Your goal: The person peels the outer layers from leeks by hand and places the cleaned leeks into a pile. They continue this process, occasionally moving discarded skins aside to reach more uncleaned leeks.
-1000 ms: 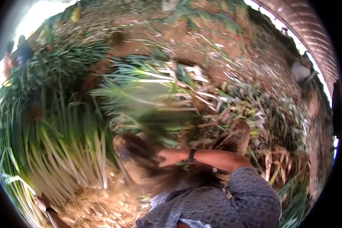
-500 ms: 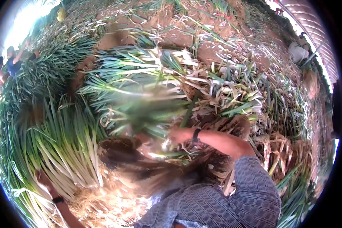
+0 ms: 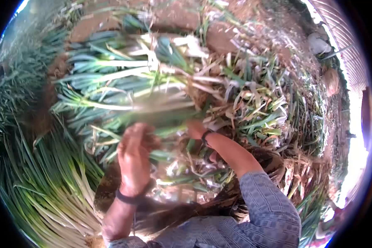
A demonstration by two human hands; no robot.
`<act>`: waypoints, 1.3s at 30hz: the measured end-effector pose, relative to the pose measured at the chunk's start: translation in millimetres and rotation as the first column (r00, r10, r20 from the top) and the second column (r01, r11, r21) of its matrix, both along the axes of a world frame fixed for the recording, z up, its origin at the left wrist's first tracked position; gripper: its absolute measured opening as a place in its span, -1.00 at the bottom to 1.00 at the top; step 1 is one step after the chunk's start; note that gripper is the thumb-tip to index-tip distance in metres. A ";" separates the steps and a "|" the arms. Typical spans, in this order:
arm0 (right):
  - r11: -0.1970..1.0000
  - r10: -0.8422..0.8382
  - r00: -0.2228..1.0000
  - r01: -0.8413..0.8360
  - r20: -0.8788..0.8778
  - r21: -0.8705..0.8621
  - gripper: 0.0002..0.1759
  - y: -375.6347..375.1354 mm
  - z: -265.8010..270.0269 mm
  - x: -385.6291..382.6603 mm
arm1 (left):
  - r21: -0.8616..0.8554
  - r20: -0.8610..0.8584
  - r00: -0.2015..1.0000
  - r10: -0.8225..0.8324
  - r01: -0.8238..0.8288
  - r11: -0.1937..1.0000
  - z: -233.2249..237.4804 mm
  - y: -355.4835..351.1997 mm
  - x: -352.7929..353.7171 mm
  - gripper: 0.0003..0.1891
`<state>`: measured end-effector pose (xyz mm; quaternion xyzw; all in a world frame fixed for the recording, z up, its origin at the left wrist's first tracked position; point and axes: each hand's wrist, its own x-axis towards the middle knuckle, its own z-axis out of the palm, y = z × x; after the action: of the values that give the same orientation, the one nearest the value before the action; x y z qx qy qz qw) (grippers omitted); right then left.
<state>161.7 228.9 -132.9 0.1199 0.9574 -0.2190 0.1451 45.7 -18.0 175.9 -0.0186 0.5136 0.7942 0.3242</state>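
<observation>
My left hand [image 3: 134, 146] is raised over the near edge of a pile of long green onions [image 3: 120, 68], its fingers bent and smeared by motion. To its right, my right hand [image 3: 195, 129] is closed around the end of a green onion [image 3: 171, 131] whose blurred green stalk stretches leftward toward my left hand. Whether the left fingers grip anything, I cannot tell. Below both hands, between my legs, lie peeled leaves and scraps [image 3: 186, 169].
White-stemmed green onions [image 3: 70, 186] lie in a neat row at the lower left. Stripped leaves [image 3: 258, 103] heap up on the right. Bare brown soil [image 3: 177, 16] shows at the back. A pale sack-like thing [image 3: 319, 43] stands far right.
My left hand has come up from the row of green onions at the lower left to beside my right hand. The right hand has moved slightly farther forward. The view has shifted.
</observation>
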 end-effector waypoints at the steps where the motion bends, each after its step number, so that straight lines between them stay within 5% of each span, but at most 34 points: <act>1: 0.999 0.036 0.999 -0.036 0.010 0.023 -0.59 -7.6 -15.2 -1.3 | -0.029 0.118 0.990 -0.071 0.075 0.997 1.2 -3.5 2.7 -0.74; 3: 0.991 0.087 0.996 -0.085 -0.009 0.101 -0.61 -6.6 -37.8 -18.2 | -0.100 0.133 0.984 -0.119 0.133 0.986 -1.2 -7.8 9.5 -0.74; 7: 0.963 0.109 0.921 -0.191 0.375 0.189 -0.56 -7.0 -29.9 -12.1 | -0.075 0.154 0.976 -0.152 0.165 0.983 -6.2 0.6 14.0 -0.75; 10: 0.963 0.271 0.870 -0.250 0.411 -0.105 -0.57 -2.6 -18.6 24.7 | -0.078 0.107 0.968 -0.229 0.238 0.968 -6.0 7.9 14.2 -0.79; 13: 0.972 0.202 0.978 -0.194 0.047 -0.134 -0.64 2.9 9.2 62.2 | -0.069 0.085 0.926 -0.369 0.375 0.925 1.0 19.6 23.1 -0.80; 17: 0.999 -0.037 0.990 0.035 0.139 0.021 -0.79 97.2 143.9 74.2 | -0.023 -0.050 0.836 -0.546 0.545 0.838 0.7 32.0 38.8 -0.80; 20: 0.952 -0.037 0.941 0.136 -0.337 0.275 -0.78 176.6 199.0 116.1 | -0.076 -0.118 0.805 -0.582 0.577 0.813 -1.2 34.9 49.5 -0.77; 21: 0.941 0.051 0.823 0.150 -0.566 0.303 -0.71 186.9 217.9 122.9 | -0.096 -0.150 0.791 -0.593 0.585 0.805 -1.5 37.1 52.7 -0.77; 23: 0.883 -0.188 0.911 0.320 -0.366 0.344 -0.67 167.2 280.6 124.0 | -0.013 -0.161 0.814 -0.559 0.564 0.826 -7.2 44.2 59.7 -0.69; 25: 0.858 -0.511 0.828 0.510 -0.230 -0.070 -0.65 121.9 322.0 111.8 | -0.001 -0.201 0.816 -0.542 0.553 0.833 1.4 56.7 63.2 -0.61; 26: 0.724 -0.628 0.731 0.424 -0.267 -0.544 -0.64 112.7 294.7 106.8 | 0.058 -0.210 0.837 -0.505 0.527 0.848 -4.2 63.3 63.8 -0.53; 27: 0.747 -0.581 0.761 0.359 -0.289 -0.560 -0.65 97.0 289.7 99.3 | 0.119 -0.217 0.856 -0.469 0.500 0.858 -9.6 70.0 64.4 -0.44; 28: 0.859 -0.440 0.825 0.271 -0.355 -0.434 -0.65 69.9 290.2 86.9 | 0.179 -0.222 0.873 -0.433 0.473 0.862 -15.0 76.6 65.1 -0.35; 30: 0.933 -0.218 0.850 0.038 -0.480 -0.357 -0.67 18.7 283.9 62.9 | 0.010 -0.313 0.872 -0.376 0.399 0.917 -4.4 92.4 67.3 -0.25; 31: 0.907 -0.130 0.801 -0.142 -0.585 -0.396 -0.67 -3.1 282.0 53.5 | 0.032 -0.290 0.895 -0.339 0.363 0.931 -8.5 91.8 66.9 -0.39; 32: 0.935 -0.109 0.818 -0.108 -0.564 -0.338 -0.68 -27.2 292.3 48.1 | 0.039 -0.210 0.927 -0.310 0.325 0.945 5.8 85.2 63.9 -0.51; 34: 0.986 0.038 0.846 -0.117 -0.532 -0.115 -0.68 -45.7 312.1 44.5 | 0.217 -0.202 0.979 0.001 0.043 0.975 22.3 80.4 69.1 -0.74; 35: 0.961 -0.030 0.794 -0.144 -0.608 -0.235 -0.67 -28.3 282.4 46.2 | 0.264 -0.012 1.000 0.020 -0.016 0.965 19.0 69.8 60.1 -0.72; 36: 0.910 -0.129 0.914 -0.045 -0.384 -0.412 -0.67 -2.6 290.9 61.7 | 0.352 -0.105 0.990 0.094 -0.051 0.935 26.4 59.4 58.1 -0.66; 37: 0.846 -0.210 0.969 0.114 -0.129 -0.521 -0.66 23.5 299.2 77.0 | 0.253 -0.416 0.897 0.150 -0.044 0.966 14.8 39.7 33.8 -0.35; 38: 0.964 -0.236 0.972 0.231 -0.021 -0.128 -0.63 87.3 264.5 116.3 | 0.223 -0.524 0.780 0.342 -0.262 0.939 40.8 28.0 18.4 -0.41; 39: 0.933 -0.284 0.949 0.239 0.140 0.270 -0.56 149.6 230.8 155.2 | 0.225 -0.534 0.757 0.377 -0.303 0.926 58.6 -2.5 -6.7 -0.51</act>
<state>316.8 378.6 97.9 0.2828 0.9360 -0.1025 0.1826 39.0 -20.5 234.5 0.1456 0.5239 0.8392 0.0072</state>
